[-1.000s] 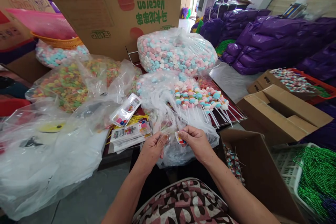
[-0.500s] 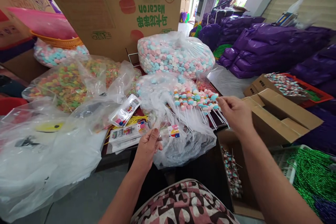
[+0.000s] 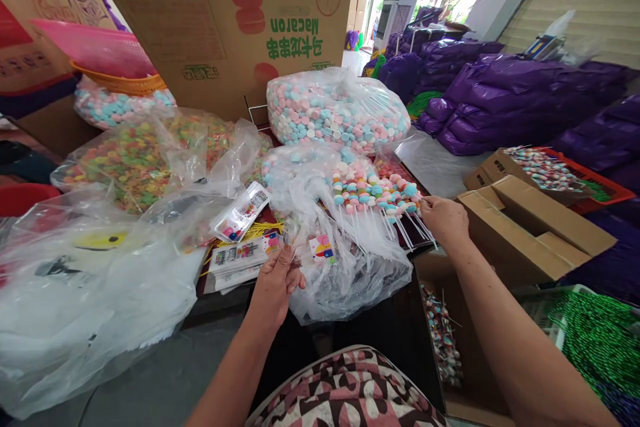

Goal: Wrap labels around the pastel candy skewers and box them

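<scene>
Clear wrapper (image 3: 320, 250): our left hand (image 3: 276, 283) pinches it.
Candy sticks (image 3: 380, 203): our right hand (image 3: 445, 220) closes its grip on one.

Two hands, three clear bags of pastel candy (image 3: 337, 110), one macaron carton (image 3: 220, 13)

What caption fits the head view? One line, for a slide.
Left hand holds a small clear printed bag; right hand pinches a stick among candy skewers.

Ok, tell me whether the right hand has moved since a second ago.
Yes. The right hand has left the left hand and gone right and away, to the white sticks of the pastel candy skewers.
</scene>
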Demonstrator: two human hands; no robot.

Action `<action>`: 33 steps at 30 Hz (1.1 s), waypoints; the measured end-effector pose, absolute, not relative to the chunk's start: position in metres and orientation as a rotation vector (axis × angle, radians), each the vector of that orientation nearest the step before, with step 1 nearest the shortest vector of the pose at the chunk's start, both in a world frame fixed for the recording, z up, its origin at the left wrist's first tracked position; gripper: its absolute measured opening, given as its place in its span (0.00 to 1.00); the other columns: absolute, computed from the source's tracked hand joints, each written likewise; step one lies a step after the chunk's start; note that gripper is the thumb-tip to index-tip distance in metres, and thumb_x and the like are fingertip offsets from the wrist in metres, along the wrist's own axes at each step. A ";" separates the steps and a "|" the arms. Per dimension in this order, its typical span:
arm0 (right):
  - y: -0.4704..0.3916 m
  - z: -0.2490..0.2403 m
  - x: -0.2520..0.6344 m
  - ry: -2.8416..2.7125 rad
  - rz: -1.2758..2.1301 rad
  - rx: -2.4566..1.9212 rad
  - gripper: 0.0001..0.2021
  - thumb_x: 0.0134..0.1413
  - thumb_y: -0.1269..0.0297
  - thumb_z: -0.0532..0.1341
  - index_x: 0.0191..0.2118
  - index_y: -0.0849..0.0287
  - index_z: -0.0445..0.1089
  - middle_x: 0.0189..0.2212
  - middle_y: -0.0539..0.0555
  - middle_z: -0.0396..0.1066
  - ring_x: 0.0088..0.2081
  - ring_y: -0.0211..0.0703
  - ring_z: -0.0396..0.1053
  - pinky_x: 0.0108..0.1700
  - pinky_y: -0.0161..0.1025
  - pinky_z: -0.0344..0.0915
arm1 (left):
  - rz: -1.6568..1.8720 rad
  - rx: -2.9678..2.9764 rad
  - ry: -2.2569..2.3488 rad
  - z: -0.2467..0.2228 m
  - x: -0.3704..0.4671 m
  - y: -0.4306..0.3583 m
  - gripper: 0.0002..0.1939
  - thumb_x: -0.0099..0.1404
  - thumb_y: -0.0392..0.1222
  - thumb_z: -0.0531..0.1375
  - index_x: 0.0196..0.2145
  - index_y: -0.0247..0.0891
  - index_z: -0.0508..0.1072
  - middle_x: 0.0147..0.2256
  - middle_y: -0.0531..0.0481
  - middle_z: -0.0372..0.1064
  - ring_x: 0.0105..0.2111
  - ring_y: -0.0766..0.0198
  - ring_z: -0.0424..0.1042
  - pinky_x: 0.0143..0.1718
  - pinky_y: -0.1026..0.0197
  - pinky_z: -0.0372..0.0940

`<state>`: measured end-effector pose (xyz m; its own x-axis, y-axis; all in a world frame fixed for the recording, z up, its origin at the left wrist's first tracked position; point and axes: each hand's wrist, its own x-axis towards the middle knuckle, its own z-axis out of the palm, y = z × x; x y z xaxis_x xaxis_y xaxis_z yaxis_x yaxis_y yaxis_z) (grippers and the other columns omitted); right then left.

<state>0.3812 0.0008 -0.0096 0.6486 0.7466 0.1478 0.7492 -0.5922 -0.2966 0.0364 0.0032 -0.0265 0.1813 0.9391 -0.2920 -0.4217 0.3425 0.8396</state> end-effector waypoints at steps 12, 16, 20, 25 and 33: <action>-0.065 -0.004 0.319 -0.784 0.642 -1.461 0.16 0.38 0.52 0.73 0.30 0.59 0.79 0.17 0.48 0.65 0.20 0.34 0.59 0.20 0.32 0.54 | 1.016 0.490 0.630 -0.025 0.028 0.013 0.28 0.63 0.57 0.62 0.16 0.38 0.57 0.11 0.63 0.41 0.11 0.75 0.45 0.18 0.67 0.58; -0.084 0.001 0.292 -0.874 0.797 -1.403 0.13 0.39 0.52 0.73 0.29 0.56 0.80 0.15 0.48 0.64 0.19 0.35 0.58 0.19 0.33 0.55 | 1.005 0.491 0.608 -0.029 0.026 0.012 0.29 0.64 0.58 0.61 0.16 0.38 0.57 0.11 0.62 0.39 0.11 0.74 0.45 0.18 0.67 0.58; -0.093 -0.002 0.280 -0.967 0.870 -1.435 0.09 0.45 0.54 0.71 0.31 0.53 0.82 0.16 0.50 0.65 0.19 0.38 0.59 0.19 0.36 0.57 | 1.001 0.513 0.592 -0.032 0.024 0.009 0.29 0.61 0.61 0.62 0.17 0.38 0.56 0.11 0.63 0.39 0.12 0.74 0.44 0.19 0.66 0.58; -0.095 -0.002 0.276 -1.053 0.882 -1.463 0.09 0.47 0.53 0.70 0.31 0.51 0.82 0.17 0.50 0.65 0.20 0.40 0.60 0.21 0.38 0.59 | 0.978 0.575 0.626 -0.030 0.024 0.005 0.30 0.56 0.64 0.65 0.17 0.39 0.56 0.11 0.63 0.39 0.12 0.74 0.45 0.20 0.66 0.59; -0.101 0.000 0.288 -1.210 0.794 -1.628 0.14 0.44 0.49 0.69 0.34 0.52 0.83 0.18 0.52 0.70 0.20 0.42 0.63 0.21 0.38 0.63 | 1.001 0.619 0.605 -0.027 0.025 0.003 0.27 0.56 0.61 0.67 0.20 0.39 0.59 0.12 0.65 0.40 0.12 0.75 0.45 0.19 0.66 0.60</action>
<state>0.2877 -0.1009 0.0003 0.3070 0.9513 0.0284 0.3527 -0.0860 -0.9318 0.0253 0.0028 -0.0267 0.4102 0.8947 -0.1765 -0.5716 0.4030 0.7148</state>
